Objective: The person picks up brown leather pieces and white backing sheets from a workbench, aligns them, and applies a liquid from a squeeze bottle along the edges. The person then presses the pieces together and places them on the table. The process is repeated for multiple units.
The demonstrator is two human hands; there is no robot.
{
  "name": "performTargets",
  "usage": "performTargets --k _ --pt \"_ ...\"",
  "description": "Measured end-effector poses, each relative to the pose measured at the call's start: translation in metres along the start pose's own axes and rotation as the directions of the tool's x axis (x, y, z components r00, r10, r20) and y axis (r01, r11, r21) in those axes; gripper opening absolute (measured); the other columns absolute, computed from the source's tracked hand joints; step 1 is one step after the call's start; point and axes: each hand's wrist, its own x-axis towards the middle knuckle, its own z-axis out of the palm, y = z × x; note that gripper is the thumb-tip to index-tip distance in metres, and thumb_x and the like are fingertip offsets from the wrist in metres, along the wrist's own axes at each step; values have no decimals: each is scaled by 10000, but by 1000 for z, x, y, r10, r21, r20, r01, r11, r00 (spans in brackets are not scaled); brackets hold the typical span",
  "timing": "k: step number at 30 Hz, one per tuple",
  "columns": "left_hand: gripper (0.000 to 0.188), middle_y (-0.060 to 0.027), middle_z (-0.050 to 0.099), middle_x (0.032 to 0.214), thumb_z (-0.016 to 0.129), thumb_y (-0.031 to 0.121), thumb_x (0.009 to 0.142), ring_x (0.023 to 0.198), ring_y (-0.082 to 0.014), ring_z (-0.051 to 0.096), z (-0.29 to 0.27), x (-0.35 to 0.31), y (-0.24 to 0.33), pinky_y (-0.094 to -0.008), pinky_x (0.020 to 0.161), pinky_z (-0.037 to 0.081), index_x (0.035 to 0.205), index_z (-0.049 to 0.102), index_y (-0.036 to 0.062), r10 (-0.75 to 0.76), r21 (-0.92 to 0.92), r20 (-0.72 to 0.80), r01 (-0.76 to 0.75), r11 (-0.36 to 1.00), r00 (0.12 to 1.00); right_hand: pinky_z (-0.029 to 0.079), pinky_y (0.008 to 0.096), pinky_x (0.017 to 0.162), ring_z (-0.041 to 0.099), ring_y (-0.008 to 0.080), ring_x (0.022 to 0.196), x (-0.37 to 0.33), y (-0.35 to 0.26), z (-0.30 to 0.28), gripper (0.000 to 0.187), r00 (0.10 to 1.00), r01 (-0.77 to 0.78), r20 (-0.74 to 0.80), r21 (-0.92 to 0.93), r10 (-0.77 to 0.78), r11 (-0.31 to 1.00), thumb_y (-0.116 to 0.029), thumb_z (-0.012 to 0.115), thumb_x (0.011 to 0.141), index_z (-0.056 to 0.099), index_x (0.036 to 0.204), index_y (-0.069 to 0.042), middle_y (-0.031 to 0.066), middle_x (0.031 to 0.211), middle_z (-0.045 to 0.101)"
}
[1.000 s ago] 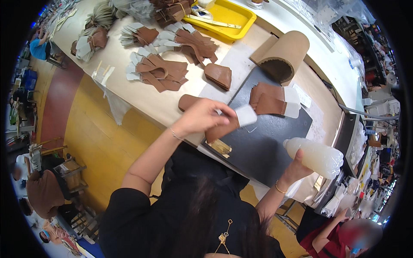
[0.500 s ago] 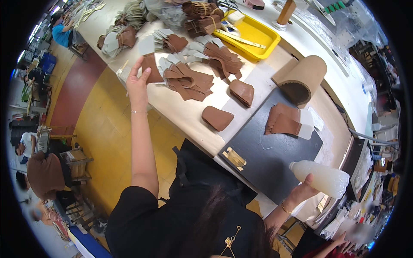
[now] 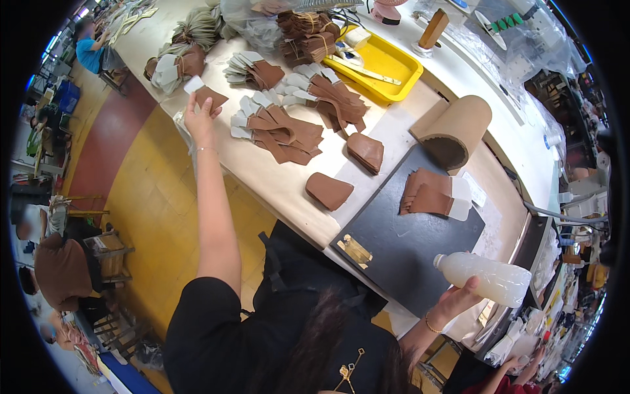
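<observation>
Stretched out over the table's left edge, my left hand [image 3: 202, 117] pinches a brown leather piece [image 3: 211, 98] with a pale tab. My right hand [image 3: 461, 295] grips a translucent plastic bottle [image 3: 489, 277] of whitish contents, tilted above the dark board's right corner. Fanned brown pieces with pale tabs [image 3: 283, 134] lie on the table between my hands, with another fan [image 3: 335, 98] behind them. A small overlapping stack [image 3: 430, 194] rests on the dark board [image 3: 400, 253]. Two plain brown stacks, one near [image 3: 329, 190] and one farther back [image 3: 365, 152], sit left of the board.
A cardboard-brown half-round form [image 3: 459, 128] stands behind the board. Farther back is a yellow tray [image 3: 387, 62] with a brush-like tool and a white block. Bundled leather pieces [image 3: 307, 36] and clear plastic fill the back. A seated person in blue [image 3: 90, 52] is at far left.
My left hand has shifted slightly left and turned the leather piece, which now tilts with its pale tab to the left. My right hand still holds the bottle, now lying more level.
</observation>
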Motion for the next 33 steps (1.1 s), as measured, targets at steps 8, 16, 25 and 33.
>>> performTargets --k 8,16,25,33 --pt "611 -116 547 1251 657 42 867 894 -147 624 40 -144 49 -254 637 559 1407 373 10 -123 -79 361 162 984 924 536 511 848 615 350 1009 2 7 4 856 985 -174 24 231 173 957 -648 635 777 389 1296 -13 185 1143 559" --pt "636 -83 302 1459 615 -29 869 1080 -155 551 68 -318 66 -241 685 579 1438 344 56 -197 115 942 288 951 273 523 583 801 615 352 967 6 6 -11 742 891 -429 213 685 400 589 -679 593 787 473 1236 -100 147 1080 603" --pt "744 -142 402 1294 669 183 875 857 -203 620 67 -347 84 -318 681 525 1480 243 112 -421 426 905 -178 887 67 544 555 775 625 348 957 -3 8 -37 787 912 -355 49 591 407 724 -701 567 788 436 1291 -111 147 1067 610" --pt "235 -103 571 915 661 46 805 677 -193 577 56 -196 63 -310 647 488 1040 645 37 97 430 774 -632 645 625 536 531 781 620 335 962 -3 9 -30 749 901 -358 -31 510 432 783 -685 561 807 443 1265 -104 146 1075 599"
